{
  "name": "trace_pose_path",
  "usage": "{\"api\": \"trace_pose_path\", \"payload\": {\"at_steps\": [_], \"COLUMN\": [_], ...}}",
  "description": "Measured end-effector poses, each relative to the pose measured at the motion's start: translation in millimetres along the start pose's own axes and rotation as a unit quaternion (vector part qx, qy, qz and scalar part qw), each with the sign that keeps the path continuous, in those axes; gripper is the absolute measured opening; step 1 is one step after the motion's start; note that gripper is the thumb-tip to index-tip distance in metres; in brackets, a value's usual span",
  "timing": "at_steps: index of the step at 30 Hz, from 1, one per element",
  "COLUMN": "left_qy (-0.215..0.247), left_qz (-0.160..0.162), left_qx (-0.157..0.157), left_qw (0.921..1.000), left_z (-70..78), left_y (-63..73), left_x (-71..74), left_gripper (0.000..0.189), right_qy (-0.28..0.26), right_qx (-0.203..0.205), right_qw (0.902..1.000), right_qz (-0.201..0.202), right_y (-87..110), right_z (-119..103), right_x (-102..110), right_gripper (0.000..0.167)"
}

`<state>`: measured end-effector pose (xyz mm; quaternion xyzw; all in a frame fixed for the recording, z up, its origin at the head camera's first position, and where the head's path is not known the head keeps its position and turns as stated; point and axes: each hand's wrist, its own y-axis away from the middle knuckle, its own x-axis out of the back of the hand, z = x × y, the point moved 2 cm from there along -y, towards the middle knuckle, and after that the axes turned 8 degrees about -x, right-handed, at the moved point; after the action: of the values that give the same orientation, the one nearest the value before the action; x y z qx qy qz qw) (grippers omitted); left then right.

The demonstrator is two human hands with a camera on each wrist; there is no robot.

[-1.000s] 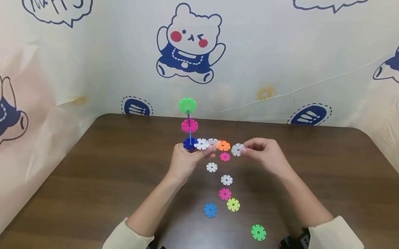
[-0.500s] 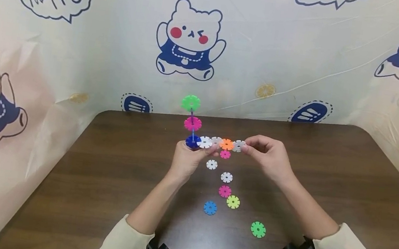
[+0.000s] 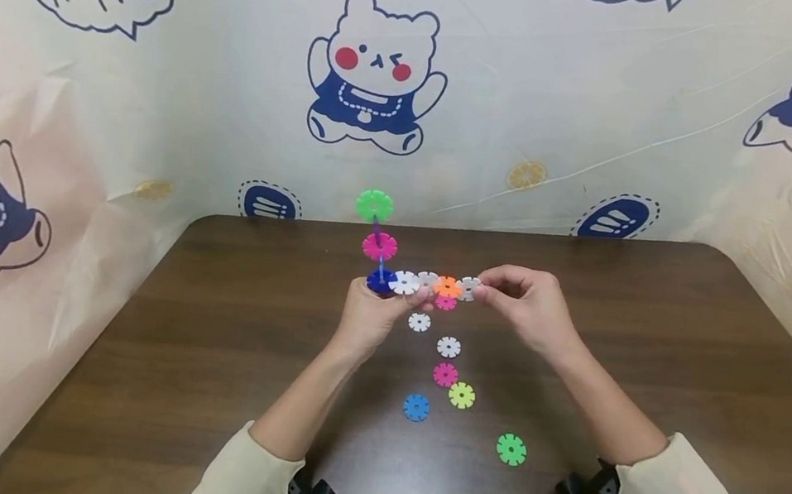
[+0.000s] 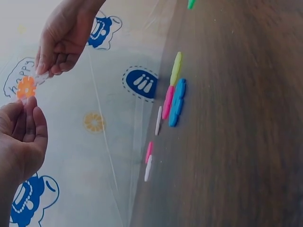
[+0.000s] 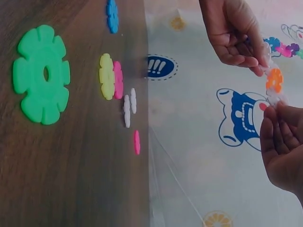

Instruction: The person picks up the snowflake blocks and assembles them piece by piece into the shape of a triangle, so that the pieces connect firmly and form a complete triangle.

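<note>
My left hand [image 3: 370,320] grips a chain of notched plastic snowflake discs above the table. A dark blue disc [image 3: 380,282] lies at its left end, then a white disc [image 3: 404,283], a paler one, and an orange disc [image 3: 447,287]. From the dark blue disc a branch rises through a pink disc [image 3: 379,246] to a light green disc [image 3: 375,206]. Between thumb and fingers, my right hand [image 3: 536,314] pinches a whitish disc [image 3: 468,288] against the orange disc's right edge. How deep the notches engage cannot be seen. Fingers cover parts of the chain in both wrist views.
Loose discs lie on the brown table [image 3: 238,360] below the hands: a blue disc [image 3: 416,407], a yellow disc [image 3: 462,395], a green disc [image 3: 511,449], and several white and pink ones. A printed sheet [image 3: 500,85] hangs behind the table's far edge.
My right hand has brought its whitish disc leftward, from a gap apart to touching the orange disc. My left hand still holds the chain, only slightly shifted.
</note>
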<state>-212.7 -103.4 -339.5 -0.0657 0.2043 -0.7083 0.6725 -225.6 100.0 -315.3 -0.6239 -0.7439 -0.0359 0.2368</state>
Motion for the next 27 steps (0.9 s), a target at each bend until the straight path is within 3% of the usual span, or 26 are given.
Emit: {"api": "trace_pose_path", "payload": {"at_steps": [7,10,14,20,23,27], "left_qy": [-0.009,-0.007,0.000,0.001,0.004,0.008], "left_qz": [0.016,0.024,0.031,0.035,0.034,0.035], "left_qx": [-0.012,-0.023,-0.031,-0.031,-0.030,-0.031], "left_qw": [0.9998,0.9994,0.9991,0.9989,0.9990,0.9989], "left_z": [4.6,7.8,12.3,13.6,13.6,14.2], "left_y": [-1.4,-2.7,-2.7,-2.1,-1.4,-0.6], "left_x": [8.6,12.1,15.3,19.3,19.0,18.5], "left_gripper": [0.012,0.008,0.009,0.009,0.008,0.006], "right_qy": [-0.055,-0.050,0.023,0.168,0.199,0.212], "right_qx": [-0.016,-0.044,-0.096,-0.108,-0.118,-0.133], "right_qw": [0.9965,0.9952,0.9914,0.9716,0.9621,0.9564], "right_qz": [-0.061,-0.073,-0.085,-0.126,-0.145,-0.151], "right_y": [-17.5,-33.0,-55.0,-80.1,-86.0,-90.2], "right_z": [13.9,29.9,57.0,85.3,93.3,97.5], "right_x": [-2.4,-7.8,-18.7,-38.2,-45.5,-52.9], "right_gripper": [0.026,0.031,0.026,0.022,0.018,0.020]}}
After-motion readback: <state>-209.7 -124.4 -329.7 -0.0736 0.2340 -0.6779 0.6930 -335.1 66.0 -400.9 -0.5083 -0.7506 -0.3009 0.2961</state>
